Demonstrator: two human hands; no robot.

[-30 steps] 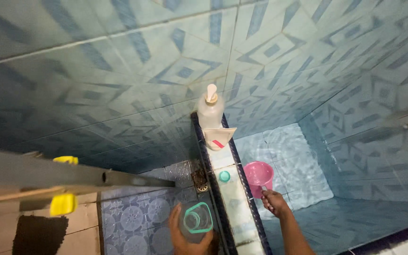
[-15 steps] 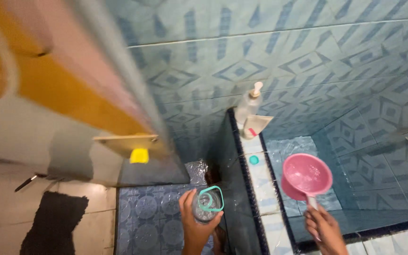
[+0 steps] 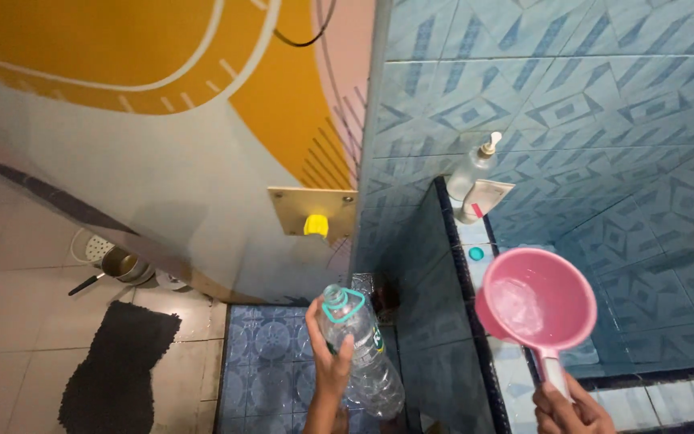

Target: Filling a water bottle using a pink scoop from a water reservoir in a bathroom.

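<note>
Bottom centre of the frame: left hand (image 3: 332, 371) has its grip closed around a clear plastic bottle (image 3: 361, 354) — open mouth up, teal ring at the neck, body tilted toward lower right. Bottom right: right hand (image 3: 573, 408) grips the white handle of a pink dipper (image 3: 538, 299), bowl raised above the tiled tank ledge (image 3: 461, 265), wet inside. Pump bottle (image 3: 472, 173) stands at the ledge's far end — small teal cap (image 3: 475, 254) nearby.

One clear plastic bottle (image 3: 361, 354), one pink dipper (image 3: 538, 302), one pump dispenser (image 3: 472, 171), one dark mat (image 3: 118, 366).
</note>
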